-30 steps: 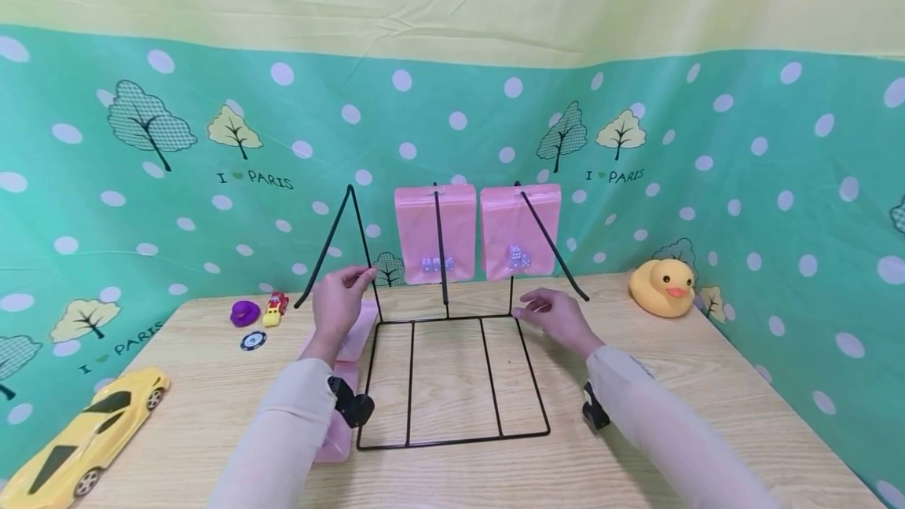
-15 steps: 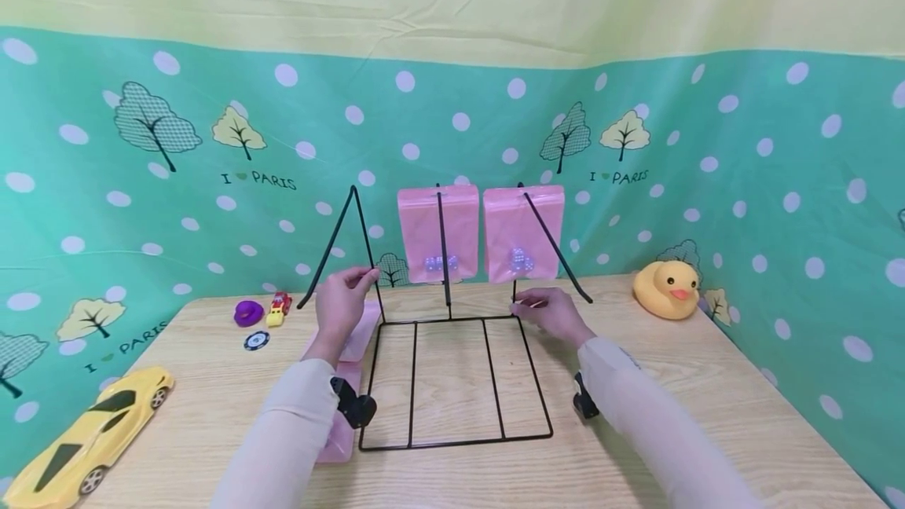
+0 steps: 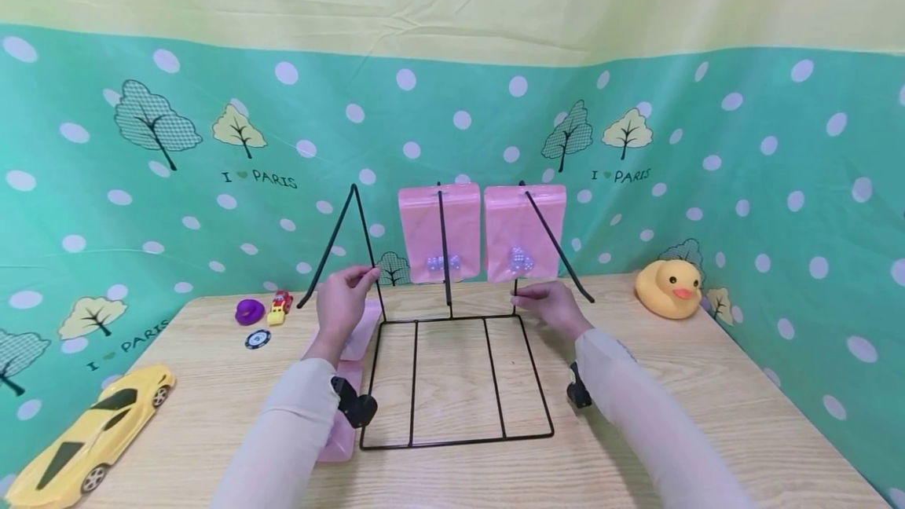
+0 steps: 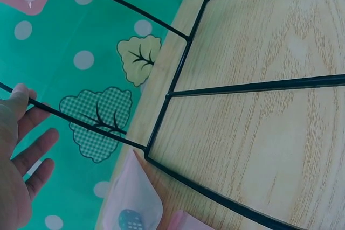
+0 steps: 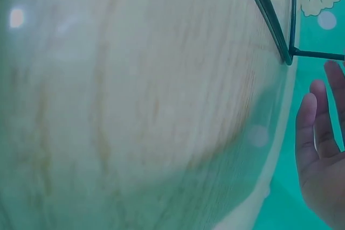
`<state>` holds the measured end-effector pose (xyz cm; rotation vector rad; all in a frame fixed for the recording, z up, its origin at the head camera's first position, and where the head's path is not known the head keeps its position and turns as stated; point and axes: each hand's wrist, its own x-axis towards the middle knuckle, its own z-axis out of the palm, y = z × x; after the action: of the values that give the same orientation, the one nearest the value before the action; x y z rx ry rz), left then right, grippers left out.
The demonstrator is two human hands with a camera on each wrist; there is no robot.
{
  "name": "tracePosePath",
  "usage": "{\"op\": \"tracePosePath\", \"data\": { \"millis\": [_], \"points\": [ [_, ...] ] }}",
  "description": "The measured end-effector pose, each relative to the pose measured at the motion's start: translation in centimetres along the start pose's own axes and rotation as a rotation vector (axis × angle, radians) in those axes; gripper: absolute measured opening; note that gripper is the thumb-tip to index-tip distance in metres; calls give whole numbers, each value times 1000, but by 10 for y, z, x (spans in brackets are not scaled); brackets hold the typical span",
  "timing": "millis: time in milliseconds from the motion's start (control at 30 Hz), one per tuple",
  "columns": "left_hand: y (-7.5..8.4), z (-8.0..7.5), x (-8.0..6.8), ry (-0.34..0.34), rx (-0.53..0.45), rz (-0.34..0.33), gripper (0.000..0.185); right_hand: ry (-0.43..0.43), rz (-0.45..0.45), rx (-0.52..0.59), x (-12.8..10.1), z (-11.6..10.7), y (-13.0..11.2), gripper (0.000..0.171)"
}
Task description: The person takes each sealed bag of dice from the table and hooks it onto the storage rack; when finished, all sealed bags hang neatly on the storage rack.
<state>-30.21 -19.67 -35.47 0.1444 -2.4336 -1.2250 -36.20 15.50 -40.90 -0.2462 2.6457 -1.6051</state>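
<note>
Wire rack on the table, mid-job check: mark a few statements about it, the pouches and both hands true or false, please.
1. Two pink pouches hang on the black wire rack. True.
2. The left hand touches the rack's left upright wire. True; its fingertips rest on the wire in the head and left wrist views.
3. The right hand holds the rubber duck. False; the duck sits apart at the table's right rear, and the hand is at the rack's right rear upright.
4. The yellow toy car lies inside the rack's base frame. False; it lies at the table's front left corner.
5. More pink pouches lie flat on the table beside the rack's left edge. True.
</note>
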Motion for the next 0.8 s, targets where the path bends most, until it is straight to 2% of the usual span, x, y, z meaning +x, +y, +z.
{"op": "tracePosePath", "data": {
  "millis": [400, 600, 800],
  "points": [
    [1, 1, 0, 6, 0, 1, 31, 3, 48, 22, 2, 4, 4, 27],
    [1, 1, -1, 4, -3, 5, 30, -30, 94, 72, 2, 3, 4, 31],
    [0, 1, -1, 8, -8, 1, 30, -50, 100, 52, 3, 2, 5, 31]
  ]
}}
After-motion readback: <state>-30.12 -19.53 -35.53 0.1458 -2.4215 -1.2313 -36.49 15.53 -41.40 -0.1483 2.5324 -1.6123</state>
